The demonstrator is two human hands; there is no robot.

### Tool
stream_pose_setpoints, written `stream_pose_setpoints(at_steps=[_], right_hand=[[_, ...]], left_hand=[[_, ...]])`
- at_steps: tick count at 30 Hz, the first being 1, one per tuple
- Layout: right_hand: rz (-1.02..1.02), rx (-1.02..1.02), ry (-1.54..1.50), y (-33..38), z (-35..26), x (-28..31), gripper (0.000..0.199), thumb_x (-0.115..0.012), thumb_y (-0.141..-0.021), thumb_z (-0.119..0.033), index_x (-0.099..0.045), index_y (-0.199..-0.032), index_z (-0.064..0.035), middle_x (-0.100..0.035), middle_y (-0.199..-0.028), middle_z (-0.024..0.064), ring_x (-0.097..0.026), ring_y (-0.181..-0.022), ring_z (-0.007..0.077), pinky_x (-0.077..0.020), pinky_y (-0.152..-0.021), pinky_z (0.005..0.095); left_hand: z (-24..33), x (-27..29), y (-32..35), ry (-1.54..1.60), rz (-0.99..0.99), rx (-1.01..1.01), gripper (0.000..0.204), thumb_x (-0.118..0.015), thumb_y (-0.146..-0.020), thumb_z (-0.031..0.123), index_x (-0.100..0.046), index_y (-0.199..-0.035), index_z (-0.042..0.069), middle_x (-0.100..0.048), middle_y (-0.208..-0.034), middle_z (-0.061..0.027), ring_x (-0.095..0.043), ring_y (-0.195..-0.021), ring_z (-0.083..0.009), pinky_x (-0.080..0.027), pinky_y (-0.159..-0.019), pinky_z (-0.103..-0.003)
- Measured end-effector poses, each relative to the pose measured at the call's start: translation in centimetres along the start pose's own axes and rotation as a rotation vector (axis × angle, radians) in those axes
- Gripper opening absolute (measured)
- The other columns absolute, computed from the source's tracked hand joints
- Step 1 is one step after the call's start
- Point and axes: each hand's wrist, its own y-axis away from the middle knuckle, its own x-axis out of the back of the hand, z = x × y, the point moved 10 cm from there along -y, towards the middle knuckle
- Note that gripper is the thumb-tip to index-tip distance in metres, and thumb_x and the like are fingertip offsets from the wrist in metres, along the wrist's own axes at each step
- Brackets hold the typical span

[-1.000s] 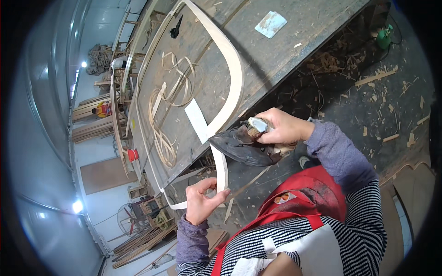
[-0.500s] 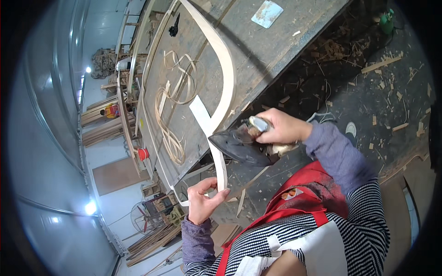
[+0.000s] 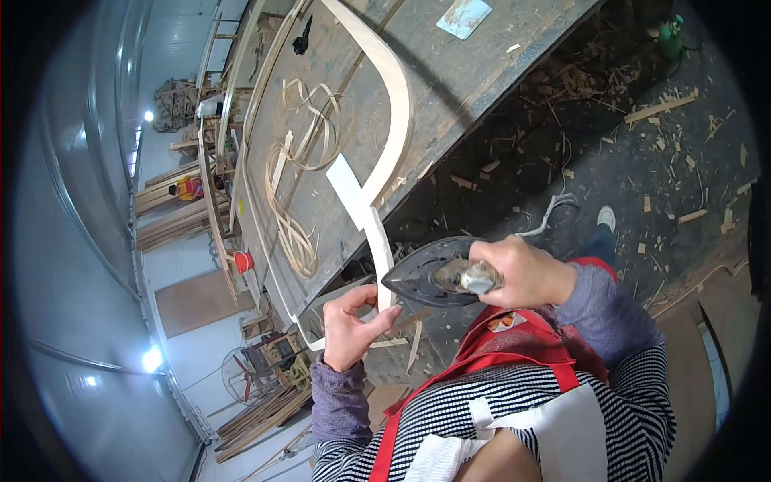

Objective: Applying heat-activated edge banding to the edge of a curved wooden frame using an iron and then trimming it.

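My right hand (image 3: 526,273) is wrapped round the handle of a dark clothes iron (image 3: 434,273). The iron's pointed tip meets or nearly meets the edge of a curved pale wooden piece (image 3: 399,112), close to its near end. That end juts past the table edge, and my left hand (image 3: 353,321) pinches it between thumb and fingers. A flat white strip (image 3: 345,189) lies against the curved wood where it crosses the table edge. Whether the iron presses on the wood cannot be made out.
The worn grey table (image 3: 450,76) carries coiled thin wood strips (image 3: 293,233), a pale blue card (image 3: 464,18) and a small black object (image 3: 303,38). Wood scraps and a cord (image 3: 554,210) litter the dark floor. A standing fan (image 3: 241,376) and a distant person (image 3: 188,187) are at left.
The iron has moved down along the wood toward my left hand and turned, its tip now nearer my fingers. My left hand keeps its pinch on the end.
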Motion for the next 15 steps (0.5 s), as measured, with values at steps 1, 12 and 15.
stream_pose_setpoints(at_steps=[1, 12, 15], right_hand=[[0.021, 0.037, 0.07, 0.4, -0.7, 0.1, 0.025, -0.07, -0.068, -0.004, -0.057, -0.089, -0.0007, -0.063, -0.072, 0.0185, -0.065, -0.067, 0.0321, -0.0502, -0.06, 0.0353], [0.041, 0.055, 0.046, -4.1, 0.7, 2.7, 0.024, -0.066, -0.066, -0.004, -0.057, -0.088, 0.001, -0.063, -0.074, 0.0177, -0.063, -0.068, 0.0313, -0.0492, -0.062, 0.0351], [-0.007, 0.051, -0.006, -7.3, 2.8, 3.1, 0.023, -0.063, -0.066, -0.003, -0.058, -0.089, 0.0008, -0.064, -0.076, 0.013, -0.061, -0.067, 0.0207, -0.0479, -0.063, 0.0316]], left_hand=[[0.3, 0.0, 0.0, -0.04, -0.003, -0.032, 0.029, -0.075, -0.071, 0.004, -0.067, -0.097, -0.007, -0.068, -0.086, -0.005, -0.061, -0.079, -0.0098, -0.049, -0.075, -0.024], [-0.5, -0.2, 0.0, -0.059, -0.006, -0.054, 0.029, -0.076, -0.072, 0.006, -0.068, -0.096, -0.006, -0.069, -0.081, -0.006, -0.063, -0.074, -0.01, -0.051, -0.07, -0.024], [-1.1, -0.5, 0.1, -0.066, -0.026, -0.02, 0.028, -0.076, -0.073, 0.004, -0.067, -0.097, -0.007, -0.068, -0.083, -0.0058, -0.062, -0.075, -0.01, -0.05, -0.07, -0.024]])
